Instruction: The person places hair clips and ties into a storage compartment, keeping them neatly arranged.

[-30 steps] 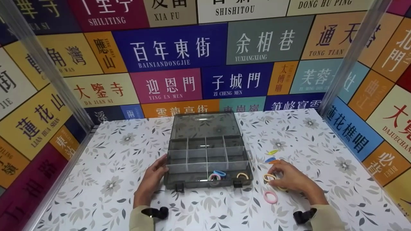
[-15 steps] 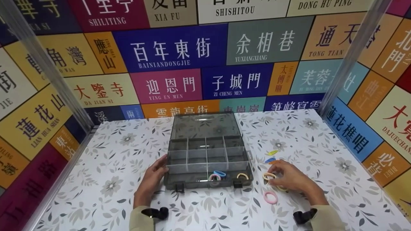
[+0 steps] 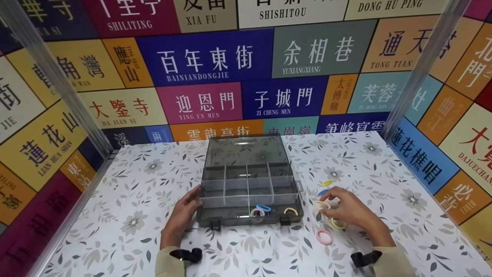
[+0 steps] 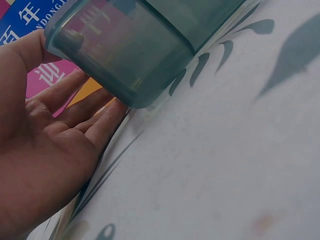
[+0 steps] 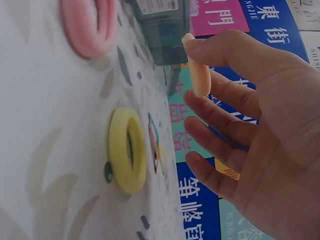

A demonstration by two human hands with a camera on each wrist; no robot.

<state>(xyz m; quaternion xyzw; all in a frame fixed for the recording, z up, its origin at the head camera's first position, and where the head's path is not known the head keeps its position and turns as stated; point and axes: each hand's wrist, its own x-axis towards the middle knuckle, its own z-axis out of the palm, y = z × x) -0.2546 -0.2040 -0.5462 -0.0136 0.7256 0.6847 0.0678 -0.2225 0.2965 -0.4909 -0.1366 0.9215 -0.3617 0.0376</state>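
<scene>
My left hand (image 3: 184, 215) rests against the left side of a grey see-through compartment box (image 3: 223, 212), whose lid stands raised at the back. In the left wrist view the thumb is at the rim and the fingers lie nearly straight along the wall. My right hand (image 3: 355, 209) pinches a beige hair tie (image 5: 200, 75) between thumb and fingers, right of the box. Below that hand are a yellow hair tie (image 5: 127, 150) and a pink hair tie (image 3: 324, 237) on the table. The box's front compartments hold a blue hair tie (image 3: 263, 208), another pink one and another beige one (image 3: 291, 211).
Right of the box lie a yellow hair clip (image 3: 326, 183) and a blue hair clip (image 3: 323, 191), the latter partly behind the right hand. The table (image 3: 127, 184) has a leaf-patterned cover. Sign-printed walls (image 3: 203, 57) stand behind it and at both sides.
My right hand has lifted slightly with the beige hair tie, so more of the yellow hair tie beneath shows. An orange thing near its fingertips is now hidden. The left hand and box have stayed still.
</scene>
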